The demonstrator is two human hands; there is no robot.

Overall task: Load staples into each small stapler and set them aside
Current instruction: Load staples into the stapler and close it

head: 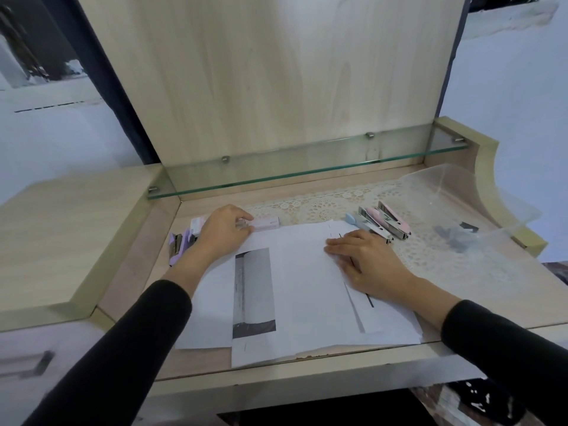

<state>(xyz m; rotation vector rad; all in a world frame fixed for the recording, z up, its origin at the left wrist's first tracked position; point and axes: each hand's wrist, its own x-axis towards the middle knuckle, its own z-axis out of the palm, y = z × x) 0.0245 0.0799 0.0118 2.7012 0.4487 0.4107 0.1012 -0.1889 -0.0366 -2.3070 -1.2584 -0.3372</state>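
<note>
My left hand (222, 230) pinches a small strip of staples (242, 225) at the open end of a pink staple box (266, 224), at the far edge of the papers. My right hand (365, 259) lies flat on the sheets of paper (307, 287). A purple stapler (177, 245) lies open to the left of my left hand, beside another small box (196, 226). To the right lie a blue stapler (365, 224) and two pink staplers (392, 222), their metal trays showing.
A clear plastic container (455, 207) with dark small items stands at the right on a lace mat (322, 207). A glass shelf (307, 170) runs above the desk's back. A raised wooden ledge (70, 229) borders the left.
</note>
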